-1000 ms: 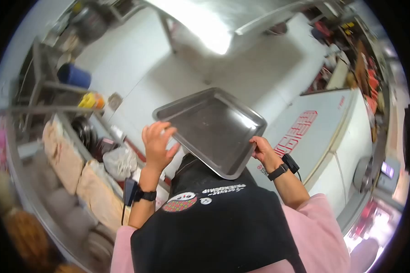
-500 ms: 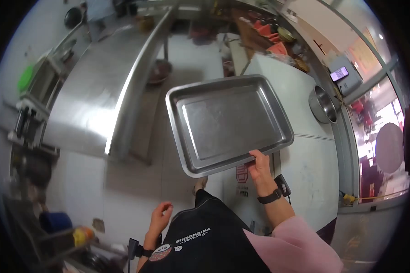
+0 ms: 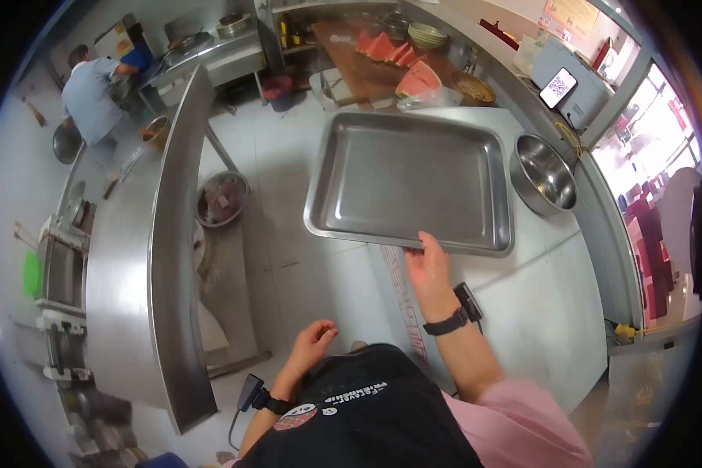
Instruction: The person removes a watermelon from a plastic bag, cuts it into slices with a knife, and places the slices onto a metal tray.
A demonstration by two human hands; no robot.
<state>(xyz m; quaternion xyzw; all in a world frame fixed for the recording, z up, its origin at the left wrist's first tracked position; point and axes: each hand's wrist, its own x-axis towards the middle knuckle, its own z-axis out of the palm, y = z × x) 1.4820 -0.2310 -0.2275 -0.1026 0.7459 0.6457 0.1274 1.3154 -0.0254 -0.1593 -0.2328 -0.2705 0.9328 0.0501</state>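
A large rectangular metal tray (image 3: pixel 413 183) is held out in front of me, its inside facing up with nothing in it. My right hand (image 3: pixel 429 267) grips the tray's near rim, thumb on top and the other fingers hidden beneath. Low in front of the black apron is my left hand (image 3: pixel 313 343), apart from the tray, with its fingers curled together and nothing seen in them. Part of the tray overlaps the white worktop (image 3: pixel 538 300) on the right. A round steel bowl (image 3: pixel 544 175) stands just right of the tray.
Cut watermelon (image 3: pixel 419 79) lies on the brown counter at the back. A steel table (image 3: pixel 121 273) with a raised edge spans the left. Below it sits a basin (image 3: pixel 222 199). Another person (image 3: pixel 93 97) stands at the back left. A lit phone (image 3: pixel 558 87) is at the right.
The view has turned to the right. My right hand has carried the tray over toward the white worktop, and the tray has rotated slightly. The left hand remains low, near the apron.
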